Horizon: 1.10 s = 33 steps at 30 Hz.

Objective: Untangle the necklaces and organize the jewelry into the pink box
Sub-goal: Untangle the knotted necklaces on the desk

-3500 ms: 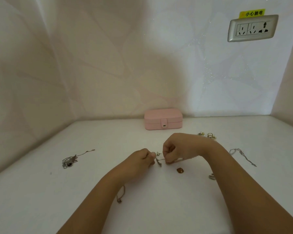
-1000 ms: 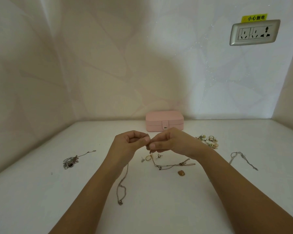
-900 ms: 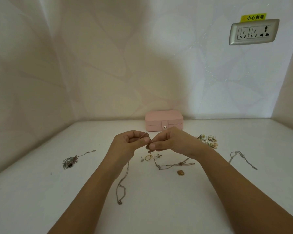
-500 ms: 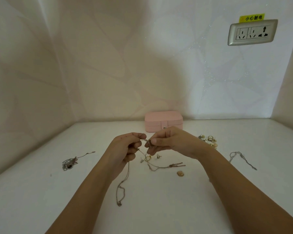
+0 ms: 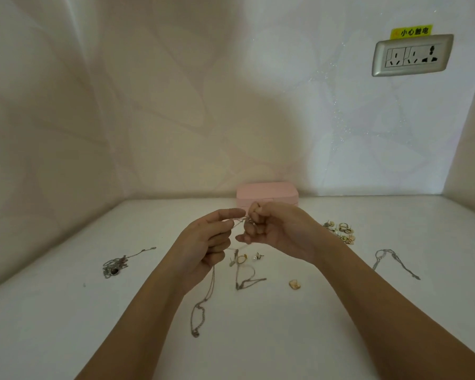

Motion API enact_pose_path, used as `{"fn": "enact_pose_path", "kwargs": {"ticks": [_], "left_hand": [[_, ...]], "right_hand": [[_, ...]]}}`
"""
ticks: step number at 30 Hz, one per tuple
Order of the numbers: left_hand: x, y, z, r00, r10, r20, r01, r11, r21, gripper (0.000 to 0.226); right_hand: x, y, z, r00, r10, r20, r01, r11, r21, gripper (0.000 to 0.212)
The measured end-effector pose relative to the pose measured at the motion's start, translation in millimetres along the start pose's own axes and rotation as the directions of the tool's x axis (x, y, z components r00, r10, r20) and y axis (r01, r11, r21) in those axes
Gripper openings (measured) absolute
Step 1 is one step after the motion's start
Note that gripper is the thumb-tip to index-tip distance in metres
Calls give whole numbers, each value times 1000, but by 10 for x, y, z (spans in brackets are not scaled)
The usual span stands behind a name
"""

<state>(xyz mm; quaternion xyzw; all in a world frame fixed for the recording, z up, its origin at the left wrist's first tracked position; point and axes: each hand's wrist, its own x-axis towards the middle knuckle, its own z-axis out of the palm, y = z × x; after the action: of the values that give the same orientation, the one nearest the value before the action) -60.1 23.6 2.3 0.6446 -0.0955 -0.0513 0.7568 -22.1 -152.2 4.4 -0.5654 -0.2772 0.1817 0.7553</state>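
Hands pinch tangled chain [image 5: 239, 272] mid-table [image 5: 313, 338]; pink box [image 5: 266, 192] against wall.

A yellow sticker [image 5: 412, 32] on the wall, touching the top edge of the socket plate [image 5: 412, 55], bears dark Chinese characters reading 小心触电. No other writing can be read.

Metal chain [image 5: 203, 305]; glossy white tabletop [image 5: 285, 338]; matt pink box [image 5: 268, 192].
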Motion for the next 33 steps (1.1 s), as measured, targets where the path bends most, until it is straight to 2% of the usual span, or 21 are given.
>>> {"fn": "enact_pose_path", "kwargs": {"ticks": [2, 4, 6, 9, 15, 21, 24, 29, 33], "left_hand": [[-4, 6, 1, 1000, 19, 11, -18, 999, -30, 28], [1, -4, 3, 998, 55, -25, -54, 998, 42, 26], [16, -19, 9, 990, 95, -108, -80, 988, 131, 29], [27, -12, 12, 982, 88, -167, -73, 993, 95, 40], [1, 21, 16, 999, 17, -32, -13, 994, 111, 57], [-22, 66, 6, 985, -131, 111, 126, 991, 46, 79], [-28, 34, 12, 971, -170, 166, 171, 985, 8, 83], [-8, 42, -9, 960, -205, 191, 211, 977, -14, 84], [-3, 87, -11, 970, -209, 124, 205, 978, 50, 80]], "right_hand": [[-4, 0, 27, 1000, 24, 0, -24, 998, 50, 25], [-23, -33, 25, 999, 49, -18, -48, 997, 64, 27], [-39, -69, -6, 996, 71, -58, -70, 997, 17, 31], [-58, -107, -12, 995, 70, -77, -74, 996, -53, 28], [-86, -130, -4, 990, 53, -129, -65, 993, -97, 35], [-107, -103, 4, 999, 14, -31, -19, 984, -179, 25], [-90, -69, 21, 1000, -4, 14, 6, 988, -156, 23], [-58, -67, -18, 1000, -17, -8, 16, 995, -101, 19], [-94, -138, -76, 994, -69, -84, 46, 969, -244, 20]]}}
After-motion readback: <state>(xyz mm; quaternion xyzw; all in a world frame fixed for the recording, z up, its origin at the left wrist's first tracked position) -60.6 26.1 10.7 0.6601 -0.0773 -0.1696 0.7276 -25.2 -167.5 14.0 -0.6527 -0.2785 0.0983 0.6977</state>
